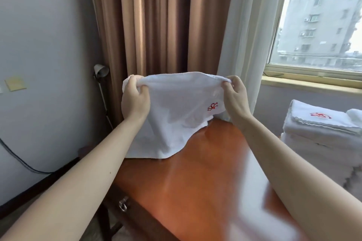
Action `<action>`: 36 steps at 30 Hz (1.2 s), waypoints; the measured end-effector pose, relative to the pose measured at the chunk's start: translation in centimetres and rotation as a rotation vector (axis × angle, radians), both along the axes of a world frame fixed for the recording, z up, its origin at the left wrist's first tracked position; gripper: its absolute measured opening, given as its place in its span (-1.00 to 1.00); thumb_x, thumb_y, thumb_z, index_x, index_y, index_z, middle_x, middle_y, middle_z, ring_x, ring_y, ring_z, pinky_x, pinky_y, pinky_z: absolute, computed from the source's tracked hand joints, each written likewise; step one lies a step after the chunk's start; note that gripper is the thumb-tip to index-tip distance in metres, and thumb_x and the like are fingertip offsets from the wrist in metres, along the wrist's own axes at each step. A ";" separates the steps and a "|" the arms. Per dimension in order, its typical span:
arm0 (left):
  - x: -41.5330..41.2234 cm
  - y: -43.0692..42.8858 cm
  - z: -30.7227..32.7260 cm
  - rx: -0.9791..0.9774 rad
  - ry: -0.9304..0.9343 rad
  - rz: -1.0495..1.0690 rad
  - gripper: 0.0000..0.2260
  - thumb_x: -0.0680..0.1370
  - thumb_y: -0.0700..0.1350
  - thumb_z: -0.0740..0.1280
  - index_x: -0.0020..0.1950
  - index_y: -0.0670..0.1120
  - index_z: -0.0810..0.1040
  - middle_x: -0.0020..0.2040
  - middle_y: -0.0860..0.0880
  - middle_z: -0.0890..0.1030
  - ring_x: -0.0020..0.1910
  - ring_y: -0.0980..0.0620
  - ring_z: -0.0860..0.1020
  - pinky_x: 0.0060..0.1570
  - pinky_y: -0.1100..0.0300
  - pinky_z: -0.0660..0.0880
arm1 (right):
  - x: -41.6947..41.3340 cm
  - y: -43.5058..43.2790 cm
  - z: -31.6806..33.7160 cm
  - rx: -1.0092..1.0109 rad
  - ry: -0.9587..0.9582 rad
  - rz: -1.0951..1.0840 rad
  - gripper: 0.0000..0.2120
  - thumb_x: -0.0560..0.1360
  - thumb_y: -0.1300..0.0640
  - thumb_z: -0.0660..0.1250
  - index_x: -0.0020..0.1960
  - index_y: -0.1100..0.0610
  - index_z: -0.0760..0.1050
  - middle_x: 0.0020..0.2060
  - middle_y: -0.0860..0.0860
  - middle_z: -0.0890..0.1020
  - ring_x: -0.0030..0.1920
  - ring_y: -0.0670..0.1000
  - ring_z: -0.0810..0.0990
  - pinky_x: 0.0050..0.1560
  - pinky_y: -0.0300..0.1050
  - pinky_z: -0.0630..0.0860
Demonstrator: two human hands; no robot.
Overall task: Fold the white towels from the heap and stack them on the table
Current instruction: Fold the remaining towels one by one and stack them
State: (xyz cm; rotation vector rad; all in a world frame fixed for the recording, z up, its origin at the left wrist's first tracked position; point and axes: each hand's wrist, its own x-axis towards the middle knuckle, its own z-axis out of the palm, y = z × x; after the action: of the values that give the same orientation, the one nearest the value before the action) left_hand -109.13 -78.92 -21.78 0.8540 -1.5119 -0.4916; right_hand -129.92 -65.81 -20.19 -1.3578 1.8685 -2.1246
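The left hand (137, 100) is pinching the top-left corner of the white towel (176, 111), its fingers (134, 82) curling over the hem and bunching cloth against the thumb. The towel is hanging limp between both hands, its lower edge trailing on the tabletop (195, 178). It is looking light, soft and floppy, so the corners are probably the best hold. The right hand (236, 98) is pinching the top-right corner the same way. Further right, a stack of folded towels (321, 133) is sitting, its support hidden.
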 end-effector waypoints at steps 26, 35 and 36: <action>-2.4 14.9 -15.1 0.288 -1.265 -0.498 -0.63 0.51 0.17 0.25 0.32 0.33 0.46 0.21 0.19 0.57 -0.03 0.14 0.55 -0.06 0.18 0.46 | 2.1 18.1 -13.8 1.455 -0.075 0.436 -0.76 0.40 -0.08 0.22 -0.18 0.10 0.48 -0.38 0.00 0.52 -0.45 0.04 0.46 -0.35 -0.19 0.44; -3.6 15.0 -15.3 0.059 -1.342 -0.549 -0.62 0.48 0.12 0.34 0.30 0.21 0.52 0.31 0.05 0.38 0.34 0.03 0.31 0.26 0.07 0.35 | 1.1 19.1 -17.5 1.098 0.482 0.045 -0.67 0.60 0.21 0.12 0.26 0.04 0.55 0.24 -0.08 0.59 0.24 0.01 0.53 0.13 -0.13 0.44; -3.8 15.2 -15.3 0.059 -1.311 -0.542 -0.69 0.49 0.10 0.31 0.23 0.19 0.56 0.30 0.07 0.41 0.30 0.03 0.37 0.17 0.10 0.37 | 1.1 19.2 -17.5 1.114 0.494 -0.007 -0.65 0.60 0.18 0.11 0.28 -0.01 0.54 0.25 -0.09 0.58 0.23 0.00 0.53 0.08 -0.14 0.44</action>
State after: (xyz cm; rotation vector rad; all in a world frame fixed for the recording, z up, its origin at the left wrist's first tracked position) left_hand -112.92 -63.76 -37.07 0.8217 -2.9889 -0.3447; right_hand -128.79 -46.59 -37.72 -1.5166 2.5141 -0.4271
